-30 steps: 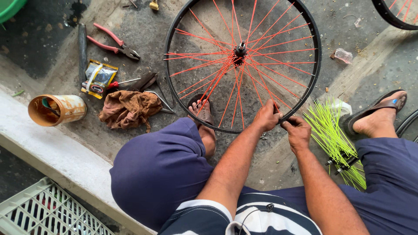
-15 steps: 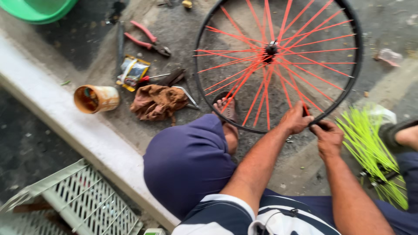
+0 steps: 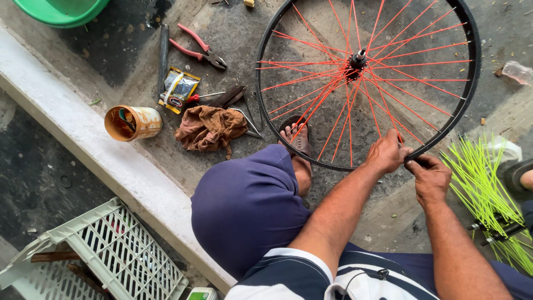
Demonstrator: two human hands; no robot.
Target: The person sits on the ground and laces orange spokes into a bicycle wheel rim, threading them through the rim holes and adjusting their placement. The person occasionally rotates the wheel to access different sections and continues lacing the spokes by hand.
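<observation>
Both hands on the wheel

We see the bike wheel (image 3: 363, 78) with red spokes lying flat on the ground. Our left hand (image 3: 387, 152) and right hand (image 3: 427, 179) are closed around its black rim. Green spokes (image 3: 483, 189) lie just beside our right hand

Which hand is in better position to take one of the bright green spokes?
Probably the right hand. It grips the black wheel rim on the side next to the green spokes. The left hand holds the rim farther from them.

shorts (image 3: 247, 208): navy blue | shirt (image 3: 288, 278): white with navy stripes | sandals (image 3: 297, 136): dark | arms bare
</observation>
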